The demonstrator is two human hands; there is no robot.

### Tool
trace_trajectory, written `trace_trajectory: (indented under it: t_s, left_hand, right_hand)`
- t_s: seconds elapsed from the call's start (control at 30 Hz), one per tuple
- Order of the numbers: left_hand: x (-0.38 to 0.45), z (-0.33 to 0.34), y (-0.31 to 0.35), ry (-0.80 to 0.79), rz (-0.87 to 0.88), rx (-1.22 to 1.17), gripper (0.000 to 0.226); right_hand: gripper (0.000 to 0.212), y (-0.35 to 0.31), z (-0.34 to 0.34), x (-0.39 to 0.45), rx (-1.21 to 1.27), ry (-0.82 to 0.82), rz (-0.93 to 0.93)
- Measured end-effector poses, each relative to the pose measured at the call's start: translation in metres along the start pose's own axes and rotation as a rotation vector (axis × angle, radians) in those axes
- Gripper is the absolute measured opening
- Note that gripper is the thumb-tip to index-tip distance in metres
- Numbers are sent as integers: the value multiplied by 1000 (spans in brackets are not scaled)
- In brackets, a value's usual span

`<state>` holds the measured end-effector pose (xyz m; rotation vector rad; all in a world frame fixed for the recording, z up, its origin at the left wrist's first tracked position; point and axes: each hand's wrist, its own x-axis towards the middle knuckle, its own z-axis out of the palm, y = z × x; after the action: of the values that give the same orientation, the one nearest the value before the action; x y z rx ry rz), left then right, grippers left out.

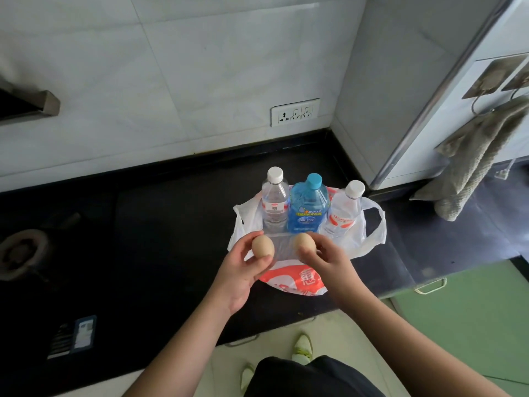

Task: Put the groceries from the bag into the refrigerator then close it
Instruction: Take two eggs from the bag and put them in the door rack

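Two brown eggs are held above the white plastic bag near the counter's front right edge: left hand fingers curl round one egg, right hand pinches the other egg. Three bottles stand upright in the bag: two clear bottles flanking a blue bottle.

Three upright bottles wall off the bag at twelve o'clock; dark desk lies open toward nine o'clock; a hanging cloth crowds two o'clock.
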<state>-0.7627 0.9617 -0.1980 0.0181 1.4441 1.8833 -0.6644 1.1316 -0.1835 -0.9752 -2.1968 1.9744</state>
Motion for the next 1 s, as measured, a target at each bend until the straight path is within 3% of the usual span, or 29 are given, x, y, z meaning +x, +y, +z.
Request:
trace_trajectory:
  t_s: [0.13, 0.27, 0.73, 0.9, 1.0]
  left_hand:
    - [-18, -3, 10, -89, -10, -110, 57]
    - [-34, -10, 19, -131, -26, -148, 59]
    - [-88, -33, 48, -218, -43, -357, 29]
    - [-100, -38, 46, -309, -44, -439, 29]
    - [-105, -40, 45, -330, -37, -463, 35]
  right_hand:
    - [40, -7, 7, -20, 600, -69, 163]
    - [38, -13, 14, -38, 897, -92, 187]
    - [47, -29, 42, -90, 909, -103, 122]
    - [84, -29, 45, -103, 941, -143, 87]
    - [90, -32, 49, -110, 929, -142, 78]
